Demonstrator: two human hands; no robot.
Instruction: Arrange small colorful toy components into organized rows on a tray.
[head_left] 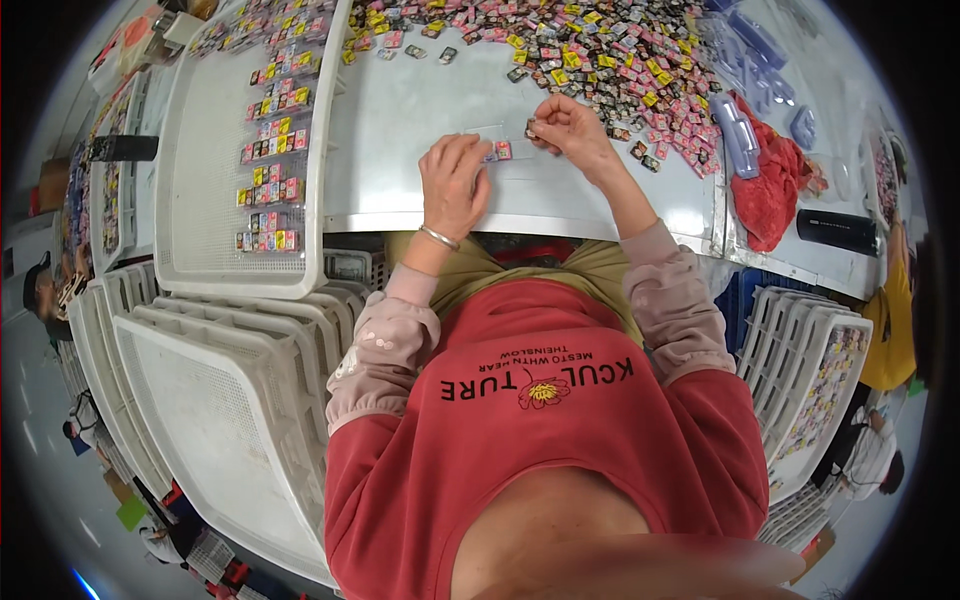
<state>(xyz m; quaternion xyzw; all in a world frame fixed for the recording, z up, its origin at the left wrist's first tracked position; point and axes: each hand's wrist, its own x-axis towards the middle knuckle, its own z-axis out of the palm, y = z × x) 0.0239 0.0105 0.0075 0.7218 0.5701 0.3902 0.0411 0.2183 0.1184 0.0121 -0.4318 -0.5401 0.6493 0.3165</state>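
Observation:
On the metal table, a small clear plastic tray [520, 150] holds a few little pink pieces [502, 150] near its left end. My left hand [455, 188] is bent over that end, with its fingers closed on it and partly hiding it. Just above and to the right, my right hand [577, 138] pinches a small dark piece [531, 129] between thumb and fingertips. Beyond my hands spreads a heap of similar pieces [610, 65] in pink, black and yellow.
To the left, a white mesh tray [200, 190] carries rows of filled clear packs [268, 232]. Stacked white trays [200, 400] stand below it, others [800, 390] at right. A red plastic bag [765, 190], clear-blue plastic holders [740, 140] and a black cylinder [838, 231] lie rightward.

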